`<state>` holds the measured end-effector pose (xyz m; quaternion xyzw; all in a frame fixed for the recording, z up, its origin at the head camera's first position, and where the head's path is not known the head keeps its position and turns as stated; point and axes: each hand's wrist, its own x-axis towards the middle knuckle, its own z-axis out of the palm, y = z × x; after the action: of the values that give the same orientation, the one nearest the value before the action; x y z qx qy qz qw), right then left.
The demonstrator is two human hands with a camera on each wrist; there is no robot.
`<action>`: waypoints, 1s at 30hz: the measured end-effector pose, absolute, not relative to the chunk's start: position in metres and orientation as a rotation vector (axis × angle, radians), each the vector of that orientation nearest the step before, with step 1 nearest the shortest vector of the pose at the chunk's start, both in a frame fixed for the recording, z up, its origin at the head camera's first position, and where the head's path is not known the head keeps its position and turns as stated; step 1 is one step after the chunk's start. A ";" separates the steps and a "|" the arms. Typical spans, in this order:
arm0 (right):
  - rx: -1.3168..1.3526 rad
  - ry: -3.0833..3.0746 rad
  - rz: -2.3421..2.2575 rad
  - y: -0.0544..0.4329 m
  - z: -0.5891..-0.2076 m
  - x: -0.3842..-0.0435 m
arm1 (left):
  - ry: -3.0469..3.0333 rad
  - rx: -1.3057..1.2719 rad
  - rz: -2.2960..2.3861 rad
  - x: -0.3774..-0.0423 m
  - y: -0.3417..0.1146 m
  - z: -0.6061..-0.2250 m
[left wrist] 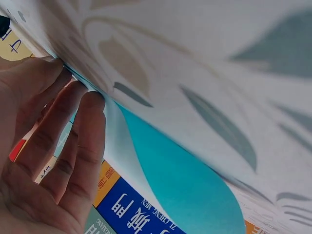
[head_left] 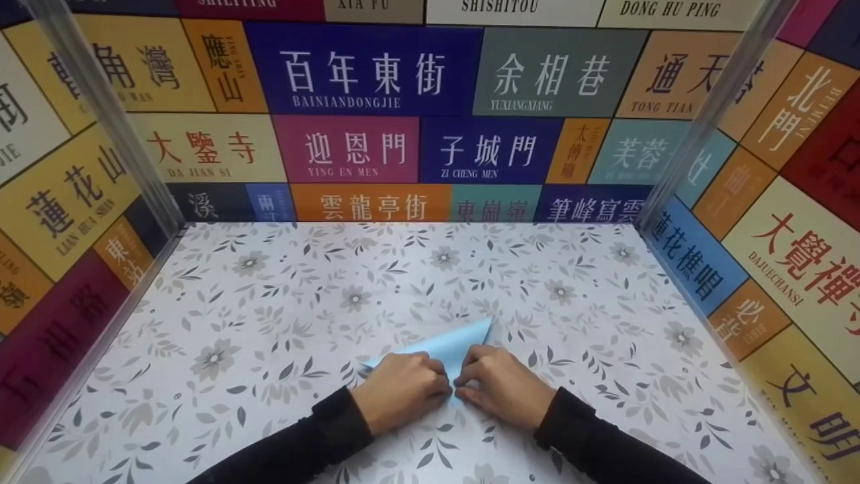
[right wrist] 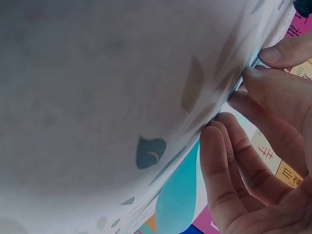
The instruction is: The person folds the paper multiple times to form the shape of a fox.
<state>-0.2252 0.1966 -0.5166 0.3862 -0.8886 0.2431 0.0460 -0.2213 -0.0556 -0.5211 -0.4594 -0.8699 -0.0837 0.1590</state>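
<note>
A light blue sheet of paper (head_left: 447, 341) lies on the patterned tabletop, folded, its long edge slanting up to a sharp point at the right. My left hand (head_left: 404, 391) bends over its near left part, and my right hand (head_left: 504, 386) holds the near right part. Both sets of fingertips meet close together at the sheet's near corner. In the left wrist view, fingers (left wrist: 90, 141) press along the edge of the paper (left wrist: 180, 185), which bows up beyond them. The right wrist view has fingers (right wrist: 219, 170) at the edge of the curved paper (right wrist: 178, 200) too.
The tabletop (head_left: 269, 309) has a grey leaf and flower print. Panels with coloured sign blocks stand around it: a back wall (head_left: 366, 67), a left wall (head_left: 67, 195) and a right wall (head_left: 799, 235). Clear strips run along the corners.
</note>
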 end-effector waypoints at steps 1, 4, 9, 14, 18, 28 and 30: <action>1.177 -2.719 0.745 0.197 -0.516 -0.226 | -2.496 -1.315 -0.237 -0.221 -0.056 -0.521; 1.177 -2.729 0.754 0.197 -0.515 -0.227 | -2.519 -1.312 -0.225 -0.221 -0.055 -0.520; 1.158 -2.684 0.737 0.198 -0.508 -0.233 | -2.510 -1.318 -0.204 -0.221 -0.055 -0.520; 1.084 -2.637 0.728 0.198 -0.494 -0.245 | -2.482 -1.330 -0.181 -0.220 -0.055 -0.520; 1.045 -2.649 0.732 0.196 -0.485 -0.255 | -2.462 -1.334 -0.163 -0.220 -0.056 -0.520; 1.067 -2.666 0.673 0.184 -0.481 -0.276 | -2.439 -1.342 -0.146 -0.220 -0.056 -0.520; 1.076 -2.665 0.672 0.181 -0.482 -0.277 | -2.438 -1.343 -0.132 -0.220 -0.056 -0.520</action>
<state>-0.2774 0.1812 -0.4818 0.3629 -0.8989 0.2265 0.0947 -0.2201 -0.0557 -0.5202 -0.4743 -0.8612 -0.0467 0.1767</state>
